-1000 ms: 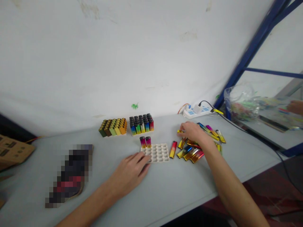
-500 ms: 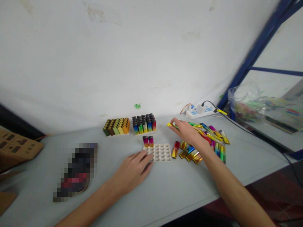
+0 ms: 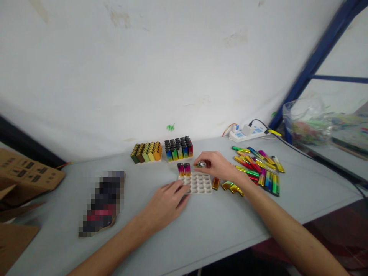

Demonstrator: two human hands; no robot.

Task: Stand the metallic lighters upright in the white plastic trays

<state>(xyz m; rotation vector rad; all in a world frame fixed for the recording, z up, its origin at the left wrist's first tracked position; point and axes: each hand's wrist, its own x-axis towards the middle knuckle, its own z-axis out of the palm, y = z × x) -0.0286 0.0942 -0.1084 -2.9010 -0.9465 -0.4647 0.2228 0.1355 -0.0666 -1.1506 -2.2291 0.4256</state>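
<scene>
A white tray (image 3: 202, 184) with rows of hollows lies on the table, and two purple-and-pink lighters (image 3: 184, 169) stand upright in its far left corner. My left hand (image 3: 171, 199) grips the tray's near left side, fingers over its hollows and thumb at the near edge. Above the tray's far edge, my right hand (image 3: 215, 165) pinches a lighter (image 3: 202, 164) whose metal top faces me; the fingers hide most of its body. A loose pile of shiny multicoloured lighters (image 3: 260, 166) lies to the right of the tray, partly behind my right forearm.
Two filled blocks stand near the wall: green-to-orange lighters (image 3: 146, 152) and black-topped coloured lighters (image 3: 178, 148). A power strip (image 3: 248, 132) with cables sits at the back right. A blurred-out item (image 3: 102, 203) and cardboard boxes (image 3: 28, 168) are at the left.
My right hand has moved left from the pile to above the tray, and the lighter in it has turned its metal top towards me. My left hand stays at the tray.
</scene>
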